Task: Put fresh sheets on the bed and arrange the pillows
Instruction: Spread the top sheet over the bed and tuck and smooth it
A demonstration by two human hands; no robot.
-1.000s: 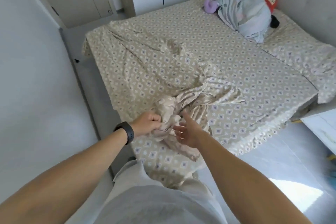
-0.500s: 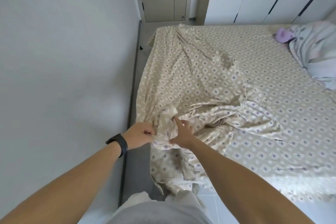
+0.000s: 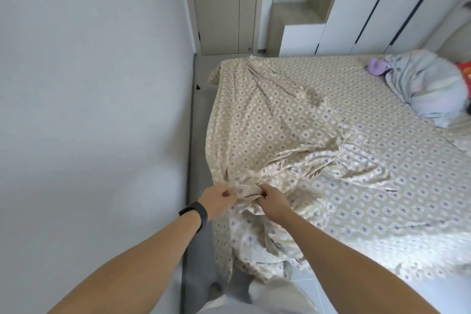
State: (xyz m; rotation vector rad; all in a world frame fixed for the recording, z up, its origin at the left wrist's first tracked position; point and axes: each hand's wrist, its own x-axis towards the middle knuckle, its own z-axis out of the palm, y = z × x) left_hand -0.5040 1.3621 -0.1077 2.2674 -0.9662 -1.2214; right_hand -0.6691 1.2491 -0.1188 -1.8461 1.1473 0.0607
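Pale grey wall [image 3: 89, 84] closed off our left side, with a door [image 3: 224, 5] and white wardrobes [image 3: 369, 2] at the far end of the room. Filling most of the view was the bed [image 3: 433, 211], and over it lay the patterned sheet [image 3: 280, 122], smooth across the far half but dragged into long creases running to the near left corner. At the head end of the bed sat a pale bundled pillow [image 3: 428, 89] with a purple soft toy [image 3: 377, 66] just beside it. At the near left corner we had the cloth bunched between us: our left hand [image 3: 219, 199], a black band [image 3: 196, 214] on its wrist, was clenched around a fold, and our right hand [image 3: 274, 201] gripped the gather touching it. We judged this to be the corner fitting, not yet done. The risk, as we saw it, was that pulling hard here would drag the far corners loose, or that the loose cloth hanging to the floor [image 3: 313, 285] would catch underfoot.
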